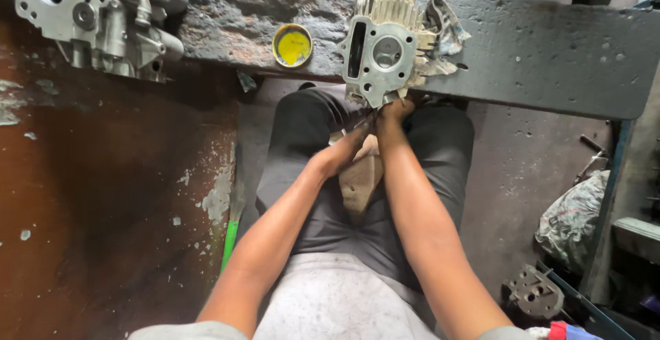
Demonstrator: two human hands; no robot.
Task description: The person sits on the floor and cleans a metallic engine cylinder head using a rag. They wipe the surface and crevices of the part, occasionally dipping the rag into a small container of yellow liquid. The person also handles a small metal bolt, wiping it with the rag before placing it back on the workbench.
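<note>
A finned aluminium cylinder head [381, 51] rests on a dirty rag [443, 30] at the near edge of a worn, dark workbench [536, 51]. My right hand [393, 113] grips the head's lower edge. My left hand [347, 149] is just below it, closed around a small thin tool whose tip points up at the head's underside. Both forearms reach forward over my lap, where a brownish cloth or paper piece [361, 182] lies on my dark trousers.
A small round tin with yellow paste [292, 44] sits on the bench left of the head. A larger engine casing [96, 17] lies at top left. A crumpled bag [574, 216] and a metal part [533, 290] lie on the floor at right.
</note>
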